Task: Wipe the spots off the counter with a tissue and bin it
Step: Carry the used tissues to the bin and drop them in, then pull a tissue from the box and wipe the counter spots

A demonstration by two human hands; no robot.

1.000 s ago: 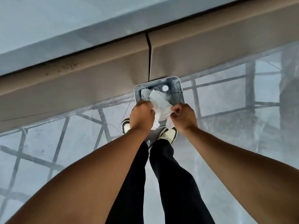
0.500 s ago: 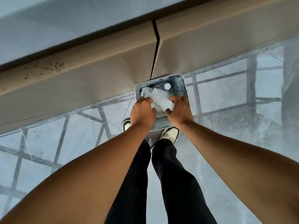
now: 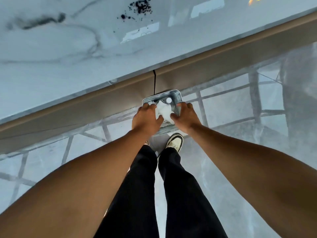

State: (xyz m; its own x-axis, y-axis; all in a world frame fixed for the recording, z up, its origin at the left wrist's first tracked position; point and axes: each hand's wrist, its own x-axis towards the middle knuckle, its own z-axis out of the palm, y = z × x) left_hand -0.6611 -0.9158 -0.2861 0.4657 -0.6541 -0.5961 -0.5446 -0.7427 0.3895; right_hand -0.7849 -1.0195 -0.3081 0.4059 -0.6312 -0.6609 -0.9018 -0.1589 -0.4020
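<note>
A white crumpled tissue (image 3: 163,111) sits in the mouth of a small grey bin (image 3: 173,95) on the floor, against the cabinet front. My left hand (image 3: 145,118) and my right hand (image 3: 187,117) are on either side of it. Both thumbs press on the tissue, and the fingers reach over the bin's rim. More white paper lies inside the bin. On the white marble counter (image 3: 68,48) above, a cluster of dark spots (image 3: 139,7) lies near the top edge of the view.
The beige cabinet front (image 3: 103,102) runs diagonally under the counter edge. My legs in black trousers and a white shoe (image 3: 175,142) stand right in front of the bin on a glossy grey floor (image 3: 231,109).
The hands have pushed the tissue lower into the bin's mouth. The view has tilted up, so the counter top and its dark spots now show.
</note>
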